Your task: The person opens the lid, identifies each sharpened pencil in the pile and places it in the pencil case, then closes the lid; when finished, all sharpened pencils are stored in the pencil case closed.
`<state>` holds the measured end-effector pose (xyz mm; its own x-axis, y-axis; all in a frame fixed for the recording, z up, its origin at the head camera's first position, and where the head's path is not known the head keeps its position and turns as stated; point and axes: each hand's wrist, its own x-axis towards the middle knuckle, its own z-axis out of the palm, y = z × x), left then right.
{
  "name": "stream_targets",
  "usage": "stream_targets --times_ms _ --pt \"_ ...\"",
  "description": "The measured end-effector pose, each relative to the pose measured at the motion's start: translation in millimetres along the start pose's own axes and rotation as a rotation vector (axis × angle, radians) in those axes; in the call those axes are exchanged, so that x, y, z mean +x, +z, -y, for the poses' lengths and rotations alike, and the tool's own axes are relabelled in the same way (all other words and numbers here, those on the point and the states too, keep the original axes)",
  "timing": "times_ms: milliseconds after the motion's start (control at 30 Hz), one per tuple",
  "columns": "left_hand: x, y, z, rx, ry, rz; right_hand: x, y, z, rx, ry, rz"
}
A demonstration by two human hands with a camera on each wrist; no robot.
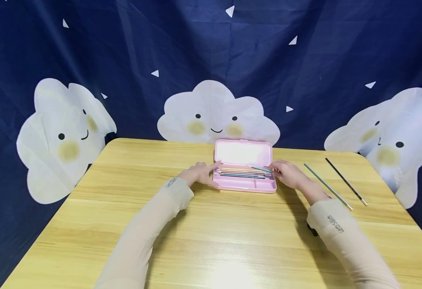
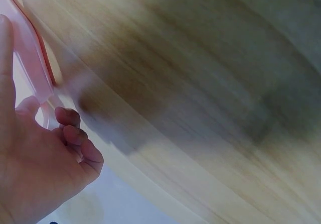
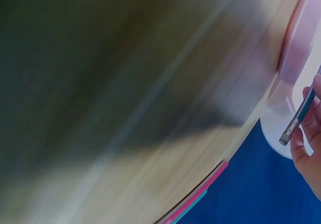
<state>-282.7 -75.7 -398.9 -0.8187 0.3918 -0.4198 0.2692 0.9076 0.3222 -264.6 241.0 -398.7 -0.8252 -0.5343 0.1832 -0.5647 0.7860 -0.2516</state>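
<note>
A pink pencil case (image 1: 247, 186) lies with its lid raised on the table. Several pencils (image 1: 238, 172) rest side by side in its long compartment. My left hand (image 1: 201, 175) holds the case's left end, thumb at the front corner and index finger at the back; the left wrist view shows the other fingers loosely bent. At the right end, my right hand (image 1: 288, 173) pinches a teal pencil (image 3: 306, 106) near its metal-banded end. That pencil slants over the case, its other end above the pencils inside.
Right of my right hand, a teal pencil (image 1: 328, 186) and a black pencil (image 1: 346, 181) lie slanted on the wooden table (image 1: 203, 245). Behind the table hangs a dark blue curtain (image 1: 131, 48) with white clouds.
</note>
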Motion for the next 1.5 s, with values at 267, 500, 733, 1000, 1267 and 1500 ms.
stream_targets --times_ms 267,500,733,1000,1267,1500 --pt "-0.7 -0.7 -0.8 0.008 -0.011 -0.002 18 10 12 -0.009 -0.042 0.003" --pt "0.0 0.0 -0.5 0.006 0.001 -0.002 29 18 20 0.002 -0.050 0.018" --pt "0.2 0.2 0.4 0.000 -0.002 0.001 39 22 29 0.014 -0.060 0.040" --pt "0.7 0.0 0.9 0.001 -0.006 0.003 47 21 35 0.026 -0.064 0.049" --pt "2.1 1.0 1.5 -0.005 -0.005 -0.001 44 11 20 0.043 0.021 0.012" --pt "1.5 1.5 1.6 -0.007 0.000 0.004 35 7 -2 0.200 0.198 -0.008"
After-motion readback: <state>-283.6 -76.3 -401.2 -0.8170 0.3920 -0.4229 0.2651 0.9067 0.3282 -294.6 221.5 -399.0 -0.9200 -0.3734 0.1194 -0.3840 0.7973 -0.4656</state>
